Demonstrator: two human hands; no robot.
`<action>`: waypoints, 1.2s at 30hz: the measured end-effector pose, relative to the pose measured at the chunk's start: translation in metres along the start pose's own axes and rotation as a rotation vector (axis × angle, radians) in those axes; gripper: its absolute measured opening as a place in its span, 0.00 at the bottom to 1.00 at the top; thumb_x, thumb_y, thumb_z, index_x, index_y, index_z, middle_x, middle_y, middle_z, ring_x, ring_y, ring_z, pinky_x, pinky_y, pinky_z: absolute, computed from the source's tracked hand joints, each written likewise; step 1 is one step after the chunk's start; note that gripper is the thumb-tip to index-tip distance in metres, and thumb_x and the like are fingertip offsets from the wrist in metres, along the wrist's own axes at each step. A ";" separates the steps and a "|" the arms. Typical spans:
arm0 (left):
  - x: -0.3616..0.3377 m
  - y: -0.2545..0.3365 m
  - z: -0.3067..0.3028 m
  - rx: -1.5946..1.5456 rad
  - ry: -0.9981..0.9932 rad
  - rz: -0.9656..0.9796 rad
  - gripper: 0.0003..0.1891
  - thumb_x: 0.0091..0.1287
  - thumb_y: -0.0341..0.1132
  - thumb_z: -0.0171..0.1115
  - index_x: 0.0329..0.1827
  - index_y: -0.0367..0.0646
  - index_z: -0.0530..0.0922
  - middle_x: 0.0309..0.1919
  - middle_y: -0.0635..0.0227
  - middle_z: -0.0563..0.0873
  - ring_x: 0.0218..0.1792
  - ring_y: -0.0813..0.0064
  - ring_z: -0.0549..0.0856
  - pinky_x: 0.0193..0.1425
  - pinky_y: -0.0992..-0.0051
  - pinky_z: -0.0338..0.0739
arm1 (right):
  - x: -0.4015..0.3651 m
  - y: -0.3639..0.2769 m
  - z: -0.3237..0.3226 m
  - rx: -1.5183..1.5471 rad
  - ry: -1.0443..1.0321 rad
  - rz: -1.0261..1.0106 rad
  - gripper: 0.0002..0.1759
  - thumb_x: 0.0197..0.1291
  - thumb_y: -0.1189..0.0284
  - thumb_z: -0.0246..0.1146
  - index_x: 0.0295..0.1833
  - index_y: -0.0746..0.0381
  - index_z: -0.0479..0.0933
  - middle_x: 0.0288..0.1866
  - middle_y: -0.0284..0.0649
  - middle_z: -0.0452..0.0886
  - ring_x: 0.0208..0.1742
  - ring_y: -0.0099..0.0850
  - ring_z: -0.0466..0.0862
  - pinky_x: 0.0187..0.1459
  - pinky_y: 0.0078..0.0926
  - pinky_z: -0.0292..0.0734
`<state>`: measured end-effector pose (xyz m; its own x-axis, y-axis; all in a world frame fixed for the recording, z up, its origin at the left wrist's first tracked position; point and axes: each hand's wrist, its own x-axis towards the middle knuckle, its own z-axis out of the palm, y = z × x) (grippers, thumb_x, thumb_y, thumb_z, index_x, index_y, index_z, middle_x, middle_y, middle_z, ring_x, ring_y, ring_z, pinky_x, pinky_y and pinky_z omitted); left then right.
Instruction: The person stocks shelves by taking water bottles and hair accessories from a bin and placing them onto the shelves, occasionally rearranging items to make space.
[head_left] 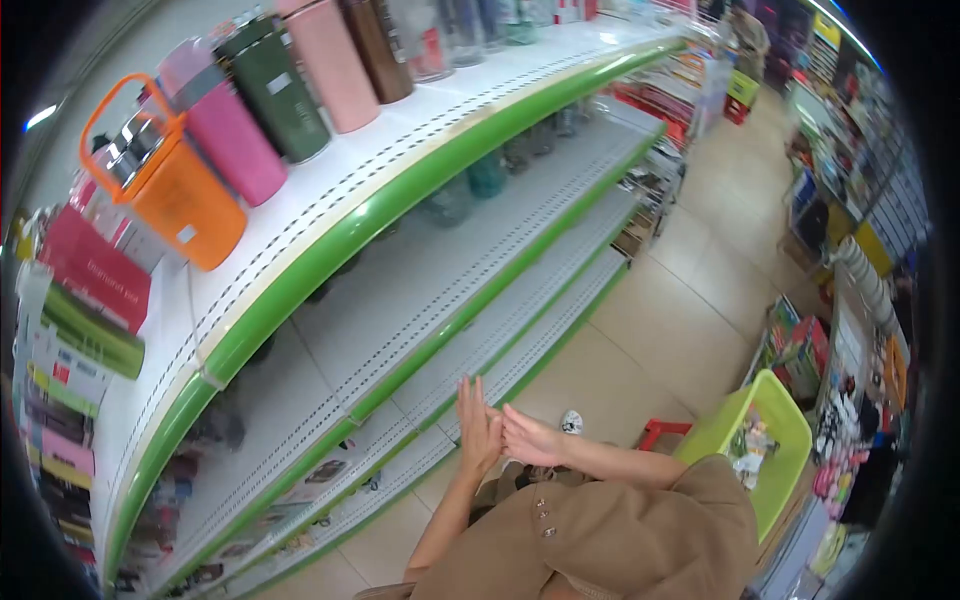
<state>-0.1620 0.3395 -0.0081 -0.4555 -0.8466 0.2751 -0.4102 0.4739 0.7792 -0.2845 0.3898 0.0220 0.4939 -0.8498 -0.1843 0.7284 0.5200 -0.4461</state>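
Observation:
My left hand (478, 432) is held up in front of my body, its fingers stretched out, with nothing in it. My right hand (532, 440) touches it from the right, fingers laid against the left palm; part of these fingers is hidden, and no object shows between the hands. Both are in front of the lower tiers of a white shelf unit with green edges (400, 405), apart from it.
On the top shelf stand an orange tumbler (190, 205), a pink bottle (235, 150), a green bottle (275, 95) and boxes (95, 265). A lime-green bin (790, 440) with small items stands at my right, near a red stool (660, 432). Another person (748, 45) is far down the aisle.

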 end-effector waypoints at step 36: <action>0.076 0.267 0.399 -0.118 -1.593 0.679 0.18 0.64 0.34 0.53 0.56 0.36 0.70 0.54 0.49 0.73 0.53 0.54 0.75 0.58 0.65 0.69 | -0.363 -0.038 -0.131 0.009 1.193 -1.134 0.30 0.61 0.63 0.59 0.65 0.65 0.61 0.57 0.42 0.73 0.60 0.27 0.70 0.60 0.24 0.64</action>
<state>-0.6218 0.4983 -0.0038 -0.8065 0.5636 -0.1789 0.1911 0.5349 0.8230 -0.5534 0.6673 -0.0094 -0.8797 -0.3539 -0.3177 0.4454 -0.3787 -0.8113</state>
